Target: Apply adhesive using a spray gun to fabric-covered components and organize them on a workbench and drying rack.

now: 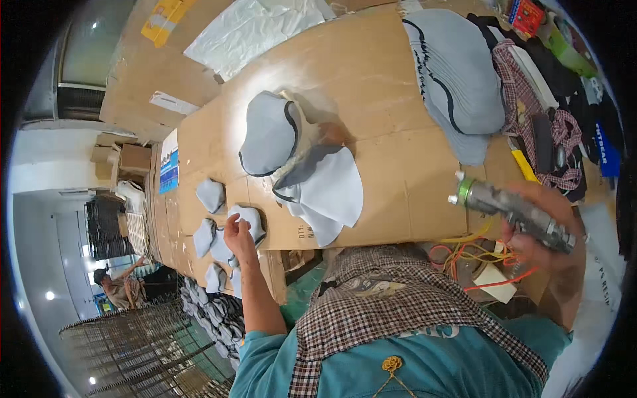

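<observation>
My left hand [240, 236] is at the near left part of the cardboard-covered table, its fingers curled over the near edge of a grey padded piece [248, 217]. Several similar small grey pieces [211, 195] lie around it. In my right hand [531, 244], off the table's near right edge, is a grey cylindrical power tool [507, 207] with a green ring at its front end. Mid-table sits a larger grey rounded cover [268, 132] with black edging, on a beige backing [305, 132]. Light grey flat fabric pieces [330, 189] fan out beside it.
A stack of grey shaped fabric pieces [458, 79] lies at the far right, beside checked cloth [521, 86] and clutter. Yellow and orange hoses [464, 255] hang below the right edge. Dark-grey pieces [211, 318] are heaped at lower left near a wire rack [133, 345]. Another person [123, 286] is beyond.
</observation>
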Action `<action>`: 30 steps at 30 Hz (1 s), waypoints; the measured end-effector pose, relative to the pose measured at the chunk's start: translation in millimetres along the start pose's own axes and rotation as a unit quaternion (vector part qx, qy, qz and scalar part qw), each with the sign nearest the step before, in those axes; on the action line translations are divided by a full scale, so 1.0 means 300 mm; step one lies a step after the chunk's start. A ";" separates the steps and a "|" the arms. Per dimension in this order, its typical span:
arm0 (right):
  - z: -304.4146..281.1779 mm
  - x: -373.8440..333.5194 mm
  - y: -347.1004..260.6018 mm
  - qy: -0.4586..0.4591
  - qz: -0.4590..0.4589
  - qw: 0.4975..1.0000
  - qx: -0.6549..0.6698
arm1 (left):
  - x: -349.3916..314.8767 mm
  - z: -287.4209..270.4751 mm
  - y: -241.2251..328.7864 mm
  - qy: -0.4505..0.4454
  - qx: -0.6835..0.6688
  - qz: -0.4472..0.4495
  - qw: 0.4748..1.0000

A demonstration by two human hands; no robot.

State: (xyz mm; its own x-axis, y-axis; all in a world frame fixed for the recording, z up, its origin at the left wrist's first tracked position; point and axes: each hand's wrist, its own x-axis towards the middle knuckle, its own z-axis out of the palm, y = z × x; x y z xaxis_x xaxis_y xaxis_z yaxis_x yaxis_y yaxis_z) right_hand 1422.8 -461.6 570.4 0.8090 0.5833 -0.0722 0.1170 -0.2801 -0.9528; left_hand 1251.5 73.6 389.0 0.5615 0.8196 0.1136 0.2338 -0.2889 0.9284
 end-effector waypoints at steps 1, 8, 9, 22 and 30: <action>0.007 -0.007 0.004 0.046 0.001 0.998 0.034 | 0.004 0.007 0.006 -0.004 0.023 0.013 1.000; -0.004 0.000 -0.036 0.004 -0.036 0.999 0.024 | 0.151 0.117 0.068 -0.024 0.098 0.090 0.991; 0.016 0.011 -0.060 0.028 -0.051 0.997 0.041 | 0.180 0.148 0.077 -0.021 0.107 0.131 0.985; 0.309 0.108 -0.418 0.079 0.004 0.997 -0.006 | 0.212 0.197 0.004 -0.079 0.216 0.158 0.960; 0.501 0.132 -0.541 0.051 -0.008 0.999 -0.007 | 0.139 0.008 -0.202 -0.068 -0.007 0.067 0.995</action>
State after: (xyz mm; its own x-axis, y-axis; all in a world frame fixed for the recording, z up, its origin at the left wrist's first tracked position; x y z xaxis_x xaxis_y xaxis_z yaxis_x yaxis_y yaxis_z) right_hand 1349.3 -278.3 677.9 0.8616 0.5070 -0.0249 0.1384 -0.2817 -0.9495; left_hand 1262.6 124.1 336.7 0.6896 0.6992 0.1889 0.1386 -0.3833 0.9132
